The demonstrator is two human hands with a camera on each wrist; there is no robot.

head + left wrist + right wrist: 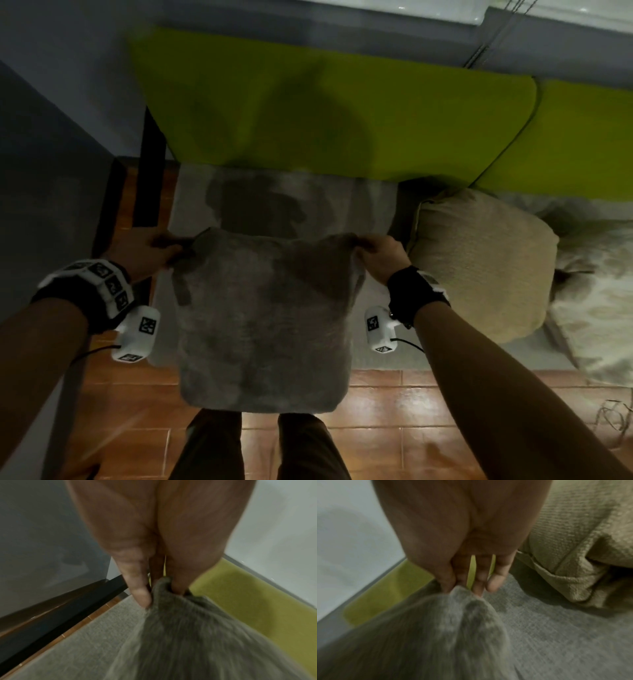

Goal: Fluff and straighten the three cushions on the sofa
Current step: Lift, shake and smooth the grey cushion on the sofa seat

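Grey cushion (263,322): furry, blurred, held up in the air in front of the sofa seat (370,212), hanging down from its two top corners, its lower edge above the tiled floor (428,411).

Left hand (144,250): fingers (137,588) curled, pinching the cushion's top left corner.

Right hand (383,257): fingers (447,580) pinching the top right corner; the outer fingers extend loosely beside the fabric.

Beige cushion (479,263): woven, piped edge, lying on the seat just right of the right hand, leaning toward the green backrest (342,113).

Patterned cushion (599,308): pale, at the far right of the seat, touching the beige one, partly out of frame.

Black frame (150,164): at the sofa's left end.
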